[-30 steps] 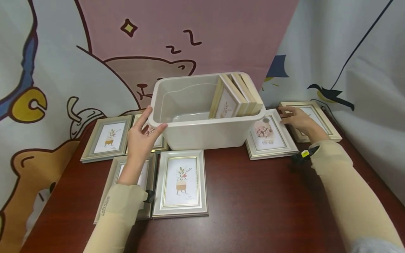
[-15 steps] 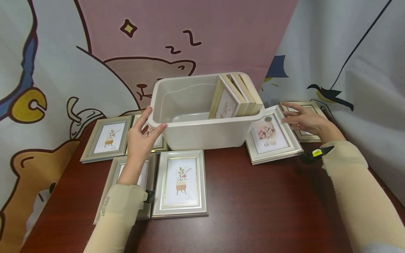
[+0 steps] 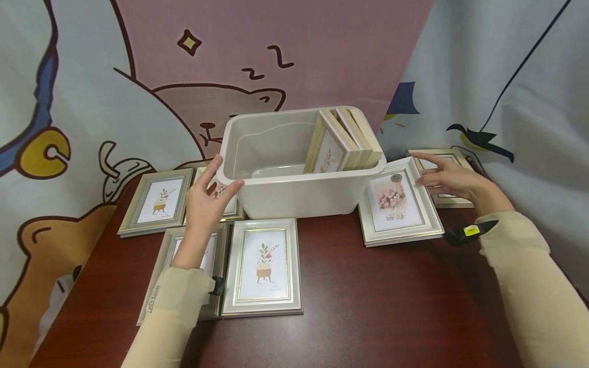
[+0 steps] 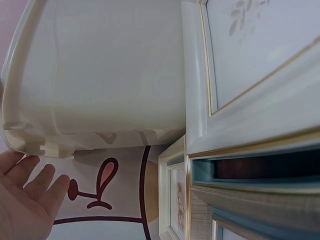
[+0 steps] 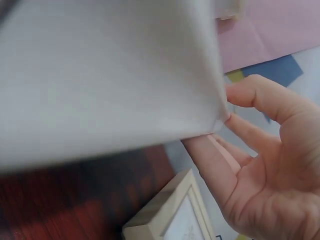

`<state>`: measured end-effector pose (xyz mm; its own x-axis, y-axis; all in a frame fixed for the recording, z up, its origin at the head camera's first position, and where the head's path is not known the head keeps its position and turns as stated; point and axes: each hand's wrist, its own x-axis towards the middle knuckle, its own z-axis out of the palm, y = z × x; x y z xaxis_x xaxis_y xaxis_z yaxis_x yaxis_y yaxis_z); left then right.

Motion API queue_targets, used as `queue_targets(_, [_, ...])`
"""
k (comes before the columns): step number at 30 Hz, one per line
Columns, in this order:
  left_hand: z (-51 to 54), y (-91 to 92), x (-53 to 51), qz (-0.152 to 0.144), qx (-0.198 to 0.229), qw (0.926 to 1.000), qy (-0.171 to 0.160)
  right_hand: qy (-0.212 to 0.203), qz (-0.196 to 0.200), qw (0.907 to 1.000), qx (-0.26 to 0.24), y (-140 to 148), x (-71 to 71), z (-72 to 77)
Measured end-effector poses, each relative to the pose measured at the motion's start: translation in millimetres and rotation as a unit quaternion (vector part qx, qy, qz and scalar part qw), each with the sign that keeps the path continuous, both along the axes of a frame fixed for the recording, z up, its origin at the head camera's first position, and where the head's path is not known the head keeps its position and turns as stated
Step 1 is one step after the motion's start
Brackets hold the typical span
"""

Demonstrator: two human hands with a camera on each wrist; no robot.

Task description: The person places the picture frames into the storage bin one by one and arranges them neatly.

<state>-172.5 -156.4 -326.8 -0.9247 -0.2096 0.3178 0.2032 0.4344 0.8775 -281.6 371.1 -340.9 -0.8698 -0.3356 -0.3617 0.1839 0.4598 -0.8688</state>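
My left hand [image 3: 207, 207] rests against the left front corner of a cream plastic bin [image 3: 299, 197], thumb and fingers spread at its rim. In the left wrist view, the fingers [image 4: 37, 182] touch the bin's rim. Several picture frames [image 3: 342, 140] stand on edge in the bin's right end. Right of the bin, my right hand [image 3: 453, 179] grips the right edge of a white picture frame [image 3: 400, 202] with a pink flower print. That frame is tilted, partly lifted. In the right wrist view, the thumb and fingers pinch its corner, seen blurred and from behind.
A cream frame [image 3: 448, 200] lies behind the right hand. On the left lie a grey-green frame [image 3: 156, 202], a frame partly under my left forearm [image 3: 216, 306], one behind the left hand [image 3: 236, 209] and a white one [image 3: 262, 266]. A printed curtain [image 3: 322, 51] hangs behind the dark table [image 3: 368, 317].
My right hand has taken hold of the flower-print frame and drawn it rightward and toward me, tilting it. The left hand and the bin have stayed in place.
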Motion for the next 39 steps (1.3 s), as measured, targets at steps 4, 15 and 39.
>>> queue_targets(4, [-0.6,-0.2,-0.2,0.002,0.0,1.0,0.002,0.035,-0.017,0.9985,-0.039,2,9.6,10.3])
queue_targets(15, [-0.9,0.5,-0.3,0.005,-0.009,0.9999,0.0,0.225,-0.092,0.9547,-0.171,-8,41.1,40.9])
queue_targets(39, [-0.9,-0.6,-1.3,0.004,0.0,1.0,0.001,0.562,-0.323,0.6872,-0.328,-79,81.8,108.4])
